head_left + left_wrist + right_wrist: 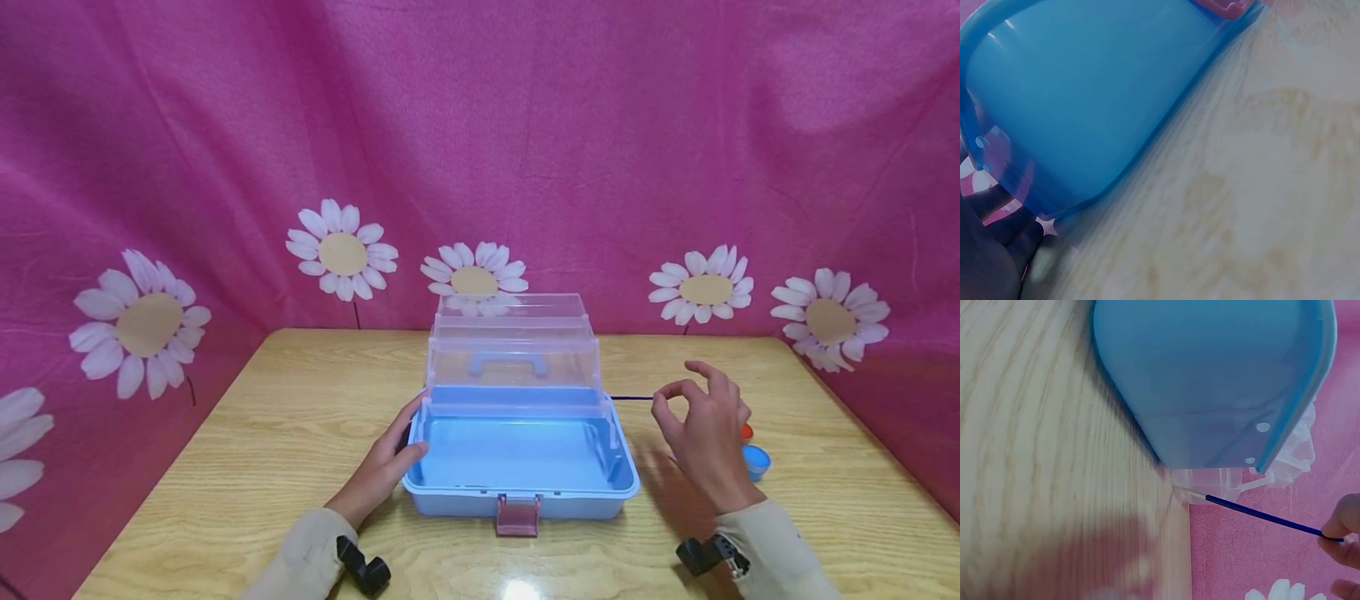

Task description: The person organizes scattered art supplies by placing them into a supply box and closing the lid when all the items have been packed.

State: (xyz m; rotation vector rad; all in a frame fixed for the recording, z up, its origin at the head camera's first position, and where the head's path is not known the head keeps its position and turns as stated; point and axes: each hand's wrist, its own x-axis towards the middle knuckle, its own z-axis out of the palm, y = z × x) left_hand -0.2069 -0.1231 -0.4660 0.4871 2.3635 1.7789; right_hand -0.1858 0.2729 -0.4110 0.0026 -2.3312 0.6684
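A light blue plastic box (525,504) with clear pinkish trays and lid (517,333) raised at its back stands on the table, its pink latch (517,518) hanging at the front. My left hand (390,467) grips the box's left side, thumb over the rim and fingers along the outside. To the right of the box, my right hand (705,433) pinches the end of a thin dark blue paintbrush (1263,515) between thumb and forefinger. The brush points left, its pale tip near the table behind the box in the right wrist view. In the left wrist view the left fingers (1013,234) look dark.
Beside my right hand are a small blue cup (757,461) and a red one (747,432), partly hidden by the hand. A pink cloth (525,150) with printed daisies hangs behind and around the wooden table (247,467).
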